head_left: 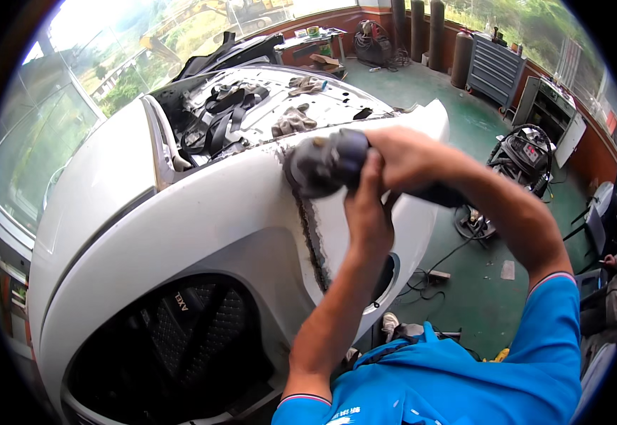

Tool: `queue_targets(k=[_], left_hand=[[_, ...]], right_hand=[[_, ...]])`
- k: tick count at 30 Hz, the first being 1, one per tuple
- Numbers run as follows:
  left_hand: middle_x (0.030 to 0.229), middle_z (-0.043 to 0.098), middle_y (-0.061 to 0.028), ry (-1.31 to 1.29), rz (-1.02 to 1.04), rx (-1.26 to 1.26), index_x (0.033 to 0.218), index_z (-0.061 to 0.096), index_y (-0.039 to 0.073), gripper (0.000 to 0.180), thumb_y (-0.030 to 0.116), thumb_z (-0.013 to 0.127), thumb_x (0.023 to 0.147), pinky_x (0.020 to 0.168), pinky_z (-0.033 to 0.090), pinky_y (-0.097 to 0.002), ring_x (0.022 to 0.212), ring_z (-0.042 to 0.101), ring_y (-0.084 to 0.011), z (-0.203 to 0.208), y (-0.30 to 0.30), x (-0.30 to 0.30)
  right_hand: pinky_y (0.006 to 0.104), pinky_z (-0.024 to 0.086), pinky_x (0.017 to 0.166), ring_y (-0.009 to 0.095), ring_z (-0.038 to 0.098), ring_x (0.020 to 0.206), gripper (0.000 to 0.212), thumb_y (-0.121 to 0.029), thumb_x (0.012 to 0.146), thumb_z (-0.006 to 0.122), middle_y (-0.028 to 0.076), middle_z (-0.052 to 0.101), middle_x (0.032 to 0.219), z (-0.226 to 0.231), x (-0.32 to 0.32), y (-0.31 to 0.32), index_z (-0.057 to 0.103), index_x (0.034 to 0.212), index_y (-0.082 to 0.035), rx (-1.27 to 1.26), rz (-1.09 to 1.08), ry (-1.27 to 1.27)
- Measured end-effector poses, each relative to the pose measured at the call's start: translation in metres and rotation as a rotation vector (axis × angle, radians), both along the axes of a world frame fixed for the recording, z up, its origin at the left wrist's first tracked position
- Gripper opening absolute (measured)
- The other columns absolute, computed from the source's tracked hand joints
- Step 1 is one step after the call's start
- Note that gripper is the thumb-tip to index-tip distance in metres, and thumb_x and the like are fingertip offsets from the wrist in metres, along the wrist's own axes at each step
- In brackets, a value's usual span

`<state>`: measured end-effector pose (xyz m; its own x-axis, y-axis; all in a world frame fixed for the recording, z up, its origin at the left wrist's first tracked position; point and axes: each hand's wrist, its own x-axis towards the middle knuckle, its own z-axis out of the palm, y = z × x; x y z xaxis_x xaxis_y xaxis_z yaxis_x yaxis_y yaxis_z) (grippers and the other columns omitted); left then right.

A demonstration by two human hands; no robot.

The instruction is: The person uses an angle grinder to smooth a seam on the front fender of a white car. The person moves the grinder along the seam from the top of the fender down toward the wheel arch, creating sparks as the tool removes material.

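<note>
A dark angle grinder (329, 161), smeared by motion, is gripped in both my hands against a white car body (202, 185). My right hand (406, 157) closes over its body from above. From below, my left hand (372, 212) wraps its fingers and thumb round it. The grinder's round head lies on the upper end of a rough, dark seam (311, 241) that runs down the white panel, with scraped paint along its side. What the head touches underneath is hidden. A pair of work gloves (294, 122) rests just beyond the grinder on the bare shell.
Black straps (227, 117) lie inside the opened car shell. Below the panel gapes a dark wheel arch (174, 340). At right stand a welding machine (524, 152) with cables on the green floor, a grey drawer cabinet (496, 71) and gas cylinders (436, 35). Another person's hand (612, 261) shows far right.
</note>
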<state>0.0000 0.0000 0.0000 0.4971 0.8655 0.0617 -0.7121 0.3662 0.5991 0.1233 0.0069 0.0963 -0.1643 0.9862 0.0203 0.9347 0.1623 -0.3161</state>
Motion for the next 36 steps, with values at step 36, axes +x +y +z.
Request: queue_targets(k=[36], left_hand=[[0.140, 0.058, -0.0119, 0.231, -0.068, -0.064, 0.143, 0.049, -0.003, 0.059, 0.024, 0.075, 0.097, 0.111, 0.045, -0.0359, 0.126, 0.058, -0.0201, -0.139, -0.106, -0.085]], right_hand=[[0.0582, 0.053, 0.069, 0.050, 0.067, 0.079, 0.040, -0.014, 0.067, 0.069, 0.025, 0.068, 0.081, -0.132, -0.070, -0.126, 0.053, 0.101, 0.000, -0.057, -0.133, 0.183]])
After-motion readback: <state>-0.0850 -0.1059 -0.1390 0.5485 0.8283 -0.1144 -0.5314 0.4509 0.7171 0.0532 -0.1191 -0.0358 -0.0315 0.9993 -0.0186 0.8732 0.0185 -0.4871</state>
